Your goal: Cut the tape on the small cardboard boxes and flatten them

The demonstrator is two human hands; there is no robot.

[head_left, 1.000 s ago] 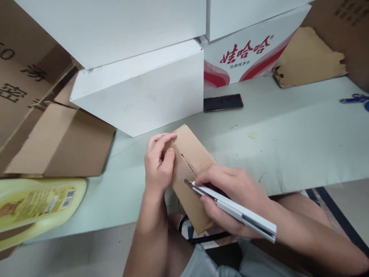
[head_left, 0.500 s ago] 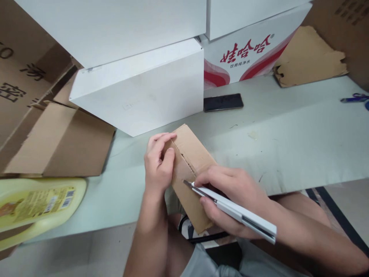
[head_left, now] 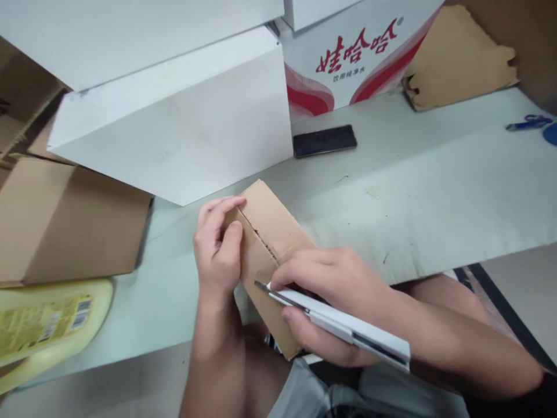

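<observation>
A small brown cardboard box [head_left: 278, 217] lies at the table's near edge, tilted and partly over my lap. Along its top runs a seam with a ragged slit. My left hand [head_left: 220, 241] grips the box's far left end, thumb on the face and fingers over the edge. In my right hand [head_left: 328, 296] is a white utility knife [head_left: 339, 322], held like a pen. Its dark blade tip is at the box's face, just left of the seam; whether it touches the cardboard I cannot tell. The right hand covers part of the box's right side.
White boxes [head_left: 183, 128] stand behind, beside a red-lettered carton [head_left: 348, 64]. A black phone [head_left: 325, 141] lies before them. At left are an open brown carton [head_left: 82, 215] and a yellow bottle [head_left: 47, 325]. Cardboard scrap [head_left: 461, 64] and purple scissors [head_left: 528, 123] are at right.
The whole view has shifted, so most things sit further left and a little higher. Both hands keep their hold on the box and knife; the blade stays near the same spot.
</observation>
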